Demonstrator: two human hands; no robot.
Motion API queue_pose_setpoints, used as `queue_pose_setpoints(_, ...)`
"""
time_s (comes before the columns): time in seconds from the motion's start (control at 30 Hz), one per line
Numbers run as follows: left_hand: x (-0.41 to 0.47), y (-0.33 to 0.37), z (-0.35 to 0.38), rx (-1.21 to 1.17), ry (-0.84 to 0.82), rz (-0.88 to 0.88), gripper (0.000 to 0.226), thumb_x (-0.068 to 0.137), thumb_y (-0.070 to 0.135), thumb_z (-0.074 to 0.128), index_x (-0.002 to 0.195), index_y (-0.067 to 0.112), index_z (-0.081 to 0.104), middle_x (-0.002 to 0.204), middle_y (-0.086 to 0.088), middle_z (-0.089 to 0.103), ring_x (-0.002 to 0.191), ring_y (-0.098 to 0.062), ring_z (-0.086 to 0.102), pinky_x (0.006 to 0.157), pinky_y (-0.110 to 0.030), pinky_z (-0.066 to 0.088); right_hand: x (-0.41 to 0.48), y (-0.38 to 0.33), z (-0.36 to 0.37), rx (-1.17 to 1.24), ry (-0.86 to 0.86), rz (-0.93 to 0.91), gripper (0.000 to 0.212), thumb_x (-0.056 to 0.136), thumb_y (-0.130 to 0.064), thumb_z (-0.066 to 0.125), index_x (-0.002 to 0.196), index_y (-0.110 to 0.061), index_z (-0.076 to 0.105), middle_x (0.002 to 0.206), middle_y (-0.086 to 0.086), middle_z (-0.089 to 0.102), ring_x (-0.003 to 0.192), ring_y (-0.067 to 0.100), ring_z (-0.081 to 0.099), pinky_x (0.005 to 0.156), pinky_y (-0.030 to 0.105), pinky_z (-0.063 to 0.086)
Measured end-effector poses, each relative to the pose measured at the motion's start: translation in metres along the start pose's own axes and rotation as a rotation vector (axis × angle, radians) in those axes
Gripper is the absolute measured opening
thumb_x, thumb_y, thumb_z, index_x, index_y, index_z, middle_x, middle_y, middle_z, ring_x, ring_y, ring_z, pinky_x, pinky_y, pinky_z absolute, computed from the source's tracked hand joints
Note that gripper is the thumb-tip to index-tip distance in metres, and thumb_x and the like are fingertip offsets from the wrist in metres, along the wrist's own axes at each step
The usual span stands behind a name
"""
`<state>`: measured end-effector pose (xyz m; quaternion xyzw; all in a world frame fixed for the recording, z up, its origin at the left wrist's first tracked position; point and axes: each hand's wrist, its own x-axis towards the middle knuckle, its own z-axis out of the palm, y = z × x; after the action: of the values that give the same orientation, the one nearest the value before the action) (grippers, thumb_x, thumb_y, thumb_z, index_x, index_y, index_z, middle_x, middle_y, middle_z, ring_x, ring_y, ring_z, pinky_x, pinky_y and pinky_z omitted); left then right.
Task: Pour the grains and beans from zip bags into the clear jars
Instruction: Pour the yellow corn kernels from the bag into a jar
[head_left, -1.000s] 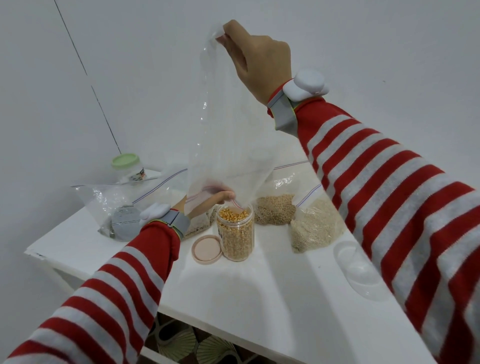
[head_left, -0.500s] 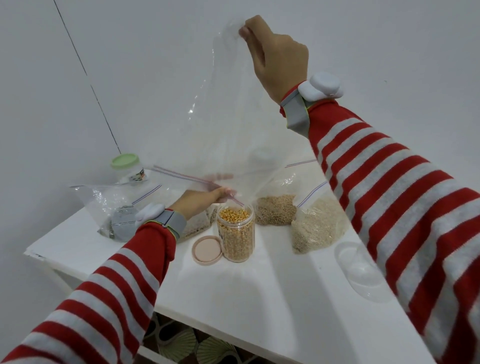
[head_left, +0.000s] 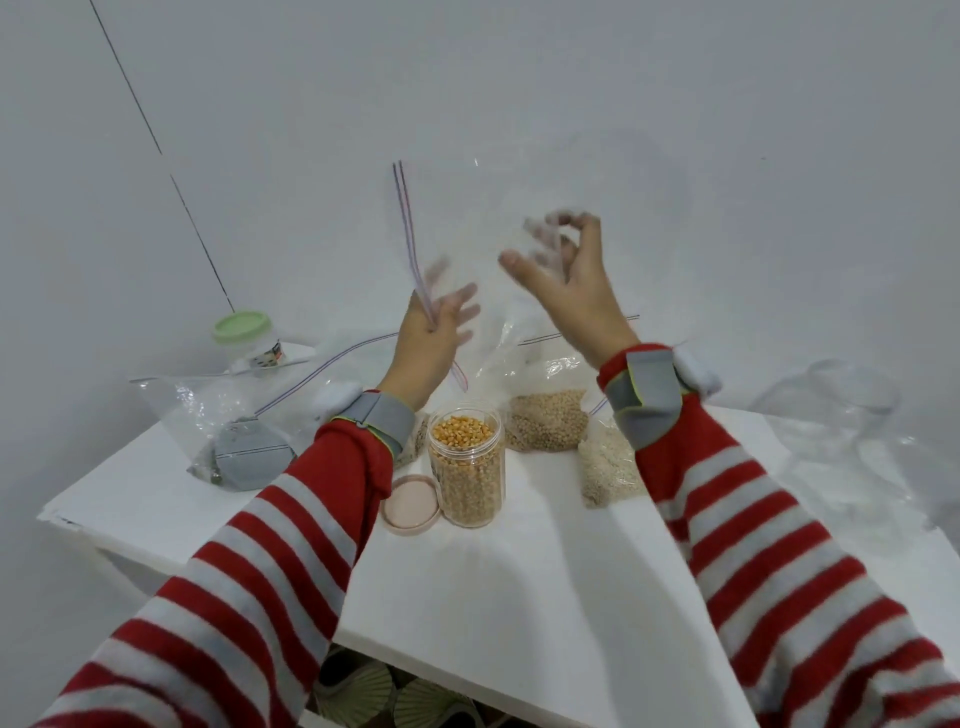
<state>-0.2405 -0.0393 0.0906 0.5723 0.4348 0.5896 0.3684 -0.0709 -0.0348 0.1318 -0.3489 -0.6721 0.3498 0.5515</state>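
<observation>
- One clear jar (head_left: 466, 467), uncapped & filled w/ yellow kernels nearly to the rim, stands upright mid-table (head_left: 519, 597), below & between two raised hands.
- One pink lid (head_left: 410, 501) lies flat at the jar's 8 o'clock, touching it.
- One empty zip bag (head_left: 457, 223) hangs in the air at the jar's 12 o'clock, its zip strip running up-down along its left side.
- Left hand (head_left: 431, 338) grasps that bag by the zip strip; its fingers are blurred behind the film.
- Right hand (head_left: 576, 296) is up at the bag's right side, thumb out. Its fingertips are smeared by plastic, so can't tell if it grips the film or has let go.
- Two filled zip bags are plain to see: a bean bag (head_left: 545, 421) at 2 o'clock & a pale grain bag (head_left: 608, 467) at 3 o'clock, the latter partly behind the right wrist.
- A third bag (head_left: 413, 449) at 10 o'clock is mostly hidden by the left cuff; contents hard to make out.
- One grey-filled bag (head_left: 234, 431) sits well off at 9 o'clock; what's inside is unclear.
- One green-lidded jar (head_left: 244, 338) stands at 10 o'clock by the wall, its base behind that bag.
- Clear plastic shapes (head_left: 831, 410) lie far out at 3 o'clock, too see-through to count.
- Two striped sleeves (head_left: 270, 571) are cut off by the bottom edge.
</observation>
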Motion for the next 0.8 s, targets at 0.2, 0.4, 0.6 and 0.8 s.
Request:
queue_pose_setpoints(0.2, -0.002, 0.010, 0.031, 0.437, -0.426, 0.110, 0.070, 0.097, 0.012, 0.056, 0.154, 0.026, 0.019, 0.158, 0.005, 0.027, 0.139, -0.004, 0.033, 0.114, -0.026, 0.032, -0.022, 0.012, 0.019, 0.167, 0.141, 0.096, 0.070, 0.089, -0.020, 0.071, 0.137, -0.013, 0.020, 0.133, 0.002, 0.053, 0.116, 0.009, 0.059, 0.100, 0.031, 0.051)
queue_pose_setpoints(0.4, 0.003, 0.004, -0.028, 0.424, -0.254, 0.020, 0.031, 0.095, 0.024, 0.061, 0.125, 0.028, 0.055, 0.129, 0.005, 0.061, 0.121, -0.011, 0.056, 0.098, -0.029, 0.050, -0.041, 0.051, -0.019, -0.091, 0.303, -0.013, 0.090, 0.090, 0.010, 0.036, 0.151, -0.042, -0.005, 0.159, -0.020, 0.011, 0.116, 0.022, 0.062, 0.082, 0.030, 0.059)
queue_pose_setpoints(0.6, -0.027, -0.084, -0.079, 1.118, -0.586, -0.545, 0.064, 0.083, 0.027, 0.075, 0.138, 0.015, 0.045, 0.141, -0.003, 0.051, 0.130, -0.021, 0.048, 0.104, -0.026, 0.035, -0.096, 0.114, -0.008, -0.463, 0.049, 0.293, 0.093, 0.082, 0.016, 0.033, 0.154, -0.039, 0.013, 0.151, 0.005, 0.034, 0.104, 0.030, 0.059, 0.074, 0.026, 0.056)
queue_pose_setpoints(0.8, -0.065, -0.147, -0.075, 1.229, -0.598, -0.540, 0.113, 0.068, 0.058, 0.080, 0.154, 0.023, 0.017, 0.160, -0.001, 0.024, 0.146, -0.023, 0.024, 0.117, -0.037, 0.024, -0.142, 0.167, 0.021, -0.901, -0.364, 0.577, 0.064, 0.097, -0.028, 0.041, 0.155, -0.030, 0.014, 0.158, 0.014, 0.021, 0.134, 0.035, 0.035, 0.108, 0.041, 0.034)
